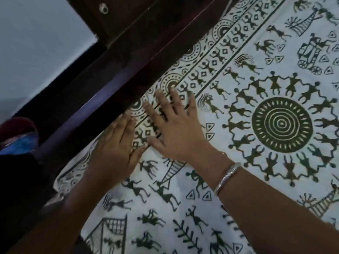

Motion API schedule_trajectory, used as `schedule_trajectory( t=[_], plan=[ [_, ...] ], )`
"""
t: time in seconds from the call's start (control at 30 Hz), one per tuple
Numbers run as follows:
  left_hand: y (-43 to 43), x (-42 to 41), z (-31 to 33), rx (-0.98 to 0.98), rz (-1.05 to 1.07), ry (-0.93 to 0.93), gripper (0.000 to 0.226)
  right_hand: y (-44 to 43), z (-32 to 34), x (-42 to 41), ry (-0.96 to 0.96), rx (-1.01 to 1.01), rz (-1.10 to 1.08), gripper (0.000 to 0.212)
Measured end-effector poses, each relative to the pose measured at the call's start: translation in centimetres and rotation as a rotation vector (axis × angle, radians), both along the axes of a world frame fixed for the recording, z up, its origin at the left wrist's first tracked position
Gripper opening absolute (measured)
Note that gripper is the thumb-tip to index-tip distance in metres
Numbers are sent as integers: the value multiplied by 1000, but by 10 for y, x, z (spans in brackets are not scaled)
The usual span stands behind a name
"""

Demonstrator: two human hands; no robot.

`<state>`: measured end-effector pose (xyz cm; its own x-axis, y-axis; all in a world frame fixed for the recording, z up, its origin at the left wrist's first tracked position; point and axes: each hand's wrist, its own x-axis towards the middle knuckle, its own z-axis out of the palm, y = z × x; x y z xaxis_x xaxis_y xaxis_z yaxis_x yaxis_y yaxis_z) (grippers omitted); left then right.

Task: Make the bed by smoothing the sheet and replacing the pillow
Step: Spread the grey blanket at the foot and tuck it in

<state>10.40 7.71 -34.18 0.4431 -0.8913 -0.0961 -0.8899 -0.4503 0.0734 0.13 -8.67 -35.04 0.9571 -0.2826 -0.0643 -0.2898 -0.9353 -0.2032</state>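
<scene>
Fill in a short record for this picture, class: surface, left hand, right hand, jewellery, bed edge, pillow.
surface: white sheet printed with dark green figures and circles
left hand: left hand flat on the sheet near its border, fingers together
right hand: right hand flat on the sheet, fingers spread
jewellery: silver bangle on the right wrist
bed edge: dark wooden frame along the sheet's border
pillow: not in view
</scene>
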Motion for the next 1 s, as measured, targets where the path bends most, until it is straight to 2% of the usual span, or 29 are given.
schedule_trajectory(
  t=[0.03,0.1,0.2,0.27,0.37,0.47,0.53,0.6,0.67,0.73,0.83,0.93,1.0],
  plan=[
    [18,-4,1,14,61,12,73,12,1,-2,15,13,-16,83],
    [47,-10,3,32,174,34,77,45,1,-7,42,19,101,84],
    [75,-11,7,-29,181,-3,71,90,5,-10,46,41,275,85],
    [90,-14,10,-67,181,-27,69,103,7,-14,39,76,225,87],
    [119,-26,6,-27,198,-5,73,123,5,-33,36,81,100,91],
    [133,-30,5,-26,249,55,78,157,7,-49,58,32,247,98],
    [133,-39,10,-71,280,67,74,166,14,-58,59,15,269,102],
    [134,-64,10,-54,197,59,69,167,17,-72,45,22,173,96],
    [149,-94,2,46,89,40,69,172,14,-98,79,50,76,93],
    [168,-111,-2,111,125,33,71,184,9,-132,104,91,102,89],
    [176,-128,6,98,163,-12,75,198,7,-180,51,140,146,83],
    [164,-164,7,115,-135,-7,74,200,5,-218,51,152,-83,80],
    [158,-183,6,147,-210,-2,68,202,7,-233,67,153,-112,80]
  ],
)
